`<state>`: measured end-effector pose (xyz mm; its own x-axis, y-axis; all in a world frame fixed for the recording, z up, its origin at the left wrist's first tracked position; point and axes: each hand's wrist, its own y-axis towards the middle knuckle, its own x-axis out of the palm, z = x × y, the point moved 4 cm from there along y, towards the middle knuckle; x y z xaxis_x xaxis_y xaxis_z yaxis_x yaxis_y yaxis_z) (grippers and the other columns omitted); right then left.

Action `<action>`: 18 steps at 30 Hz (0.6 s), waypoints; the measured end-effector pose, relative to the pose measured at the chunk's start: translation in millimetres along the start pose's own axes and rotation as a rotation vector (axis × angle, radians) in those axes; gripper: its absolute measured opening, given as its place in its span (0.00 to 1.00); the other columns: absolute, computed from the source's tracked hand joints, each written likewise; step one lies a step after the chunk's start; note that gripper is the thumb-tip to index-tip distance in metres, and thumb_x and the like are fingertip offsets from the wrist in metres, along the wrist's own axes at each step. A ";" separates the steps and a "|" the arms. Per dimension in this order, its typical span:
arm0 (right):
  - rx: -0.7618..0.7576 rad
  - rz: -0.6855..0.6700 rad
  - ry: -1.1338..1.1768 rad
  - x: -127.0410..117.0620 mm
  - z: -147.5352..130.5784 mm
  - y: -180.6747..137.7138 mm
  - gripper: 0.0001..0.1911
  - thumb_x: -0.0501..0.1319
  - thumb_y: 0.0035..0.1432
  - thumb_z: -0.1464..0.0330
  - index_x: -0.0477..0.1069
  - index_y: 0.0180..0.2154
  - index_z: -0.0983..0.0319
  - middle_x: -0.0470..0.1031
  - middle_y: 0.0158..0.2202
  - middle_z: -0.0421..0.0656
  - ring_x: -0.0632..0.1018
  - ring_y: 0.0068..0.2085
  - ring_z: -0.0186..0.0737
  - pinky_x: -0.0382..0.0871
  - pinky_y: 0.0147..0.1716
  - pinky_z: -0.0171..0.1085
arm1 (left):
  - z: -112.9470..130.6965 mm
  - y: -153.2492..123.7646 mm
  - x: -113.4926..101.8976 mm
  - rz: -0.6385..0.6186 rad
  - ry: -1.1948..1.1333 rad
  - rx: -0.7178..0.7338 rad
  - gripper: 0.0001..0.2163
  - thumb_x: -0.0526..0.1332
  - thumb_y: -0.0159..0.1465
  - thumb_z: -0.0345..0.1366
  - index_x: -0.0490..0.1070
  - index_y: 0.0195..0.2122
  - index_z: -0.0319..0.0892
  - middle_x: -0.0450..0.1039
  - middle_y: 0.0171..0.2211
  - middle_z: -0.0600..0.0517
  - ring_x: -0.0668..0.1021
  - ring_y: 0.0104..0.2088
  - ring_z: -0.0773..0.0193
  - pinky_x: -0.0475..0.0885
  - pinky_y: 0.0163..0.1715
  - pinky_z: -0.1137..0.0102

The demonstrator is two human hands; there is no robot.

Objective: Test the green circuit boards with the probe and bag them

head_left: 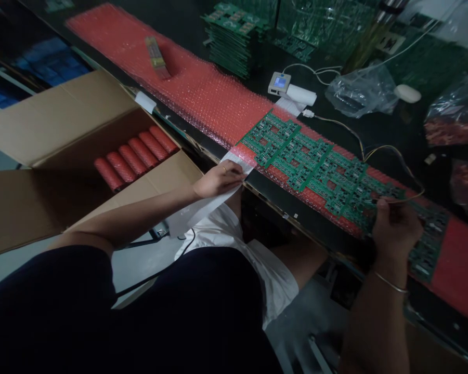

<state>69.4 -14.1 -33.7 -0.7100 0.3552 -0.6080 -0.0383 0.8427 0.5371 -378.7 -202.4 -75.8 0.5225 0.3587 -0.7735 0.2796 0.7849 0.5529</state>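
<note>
Over the table's front edge, my left hand point(220, 179) has its fingers bent together on a white paper strip point(198, 210), which hangs down toward my lap. My right hand point(398, 224) is closed on the end of a thin wire cable point(407, 165), pressed against a green circuit board panel point(311, 156). The connector end is mostly hidden by the fingers. The panel lies on red bubble wrap point(195, 83), left edge near my left hand. Another green panel point(429, 239) shows beyond my right hand.
An open cardboard box point(89, 109) at left holds several red bubble-wrapped rolls point(136, 158). Behind the wrap stand a stack of green boards point(234, 44) and a small white device with a screen point(278, 83). A brush point(156, 57) lies on the wrap; clear plastic bags point(362, 91) sit at right.
</note>
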 end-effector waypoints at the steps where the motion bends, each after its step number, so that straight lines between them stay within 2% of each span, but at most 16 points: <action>1: 0.001 0.001 -0.005 0.1 0.4 0.2 0.23 0.59 0.57 0.42 0.72 0.32 0.55 0.83 0.32 0.55 0.84 0.34 0.56 0.77 0.37 0.52 | 1.3 -2.9 1.6 -0.019 0.034 0.013 0.14 0.60 0.77 0.40 0.80 0.56 0.43 0.79 0.48 0.41 0.81 0.50 0.57 0.81 0.49 0.61; 5: 0.006 0.005 0.005 0.5 0.4 0.7 0.25 0.59 0.56 0.42 0.74 0.33 0.57 0.82 0.32 0.56 0.83 0.34 0.56 0.78 0.38 0.54 | 4.2 -10.8 5.1 -0.019 0.107 0.022 0.16 0.56 0.78 0.39 0.77 0.61 0.43 0.78 0.50 0.40 0.79 0.53 0.56 0.80 0.51 0.60; 10: -0.006 0.016 0.035 -0.2 -0.8 0.1 0.22 0.61 0.55 0.48 0.76 0.33 0.60 0.82 0.32 0.55 0.84 0.33 0.55 0.78 0.37 0.51 | 6.5 -9.2 2.6 0.065 0.030 0.073 0.14 0.59 0.77 0.34 0.77 0.61 0.45 0.78 0.50 0.42 0.80 0.51 0.58 0.79 0.52 0.62; 15: -0.011 0.000 0.014 -0.8 2.4 -1.3 0.22 0.60 0.58 0.48 0.76 0.35 0.60 0.83 0.33 0.53 0.84 0.35 0.53 0.78 0.39 0.49 | 9.5 -10.4 0.4 0.044 0.064 0.073 0.16 0.61 0.76 0.33 0.76 0.62 0.43 0.78 0.52 0.40 0.80 0.52 0.56 0.79 0.51 0.61; 18: -0.009 -0.024 0.006 -0.3 3.7 -1.5 0.23 0.60 0.59 0.47 0.76 0.36 0.60 0.83 0.34 0.53 0.84 0.37 0.53 0.79 0.40 0.49 | 9.5 -8.3 -0.9 0.050 0.106 0.059 0.14 0.61 0.76 0.34 0.78 0.60 0.46 0.79 0.50 0.42 0.80 0.51 0.56 0.78 0.50 0.59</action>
<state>72.3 -14.0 -36.5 -0.7132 0.3322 -0.6172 -0.0621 0.8471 0.5277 -373.8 -214.0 -76.7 0.4495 0.4506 -0.7713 0.3042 0.7346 0.6065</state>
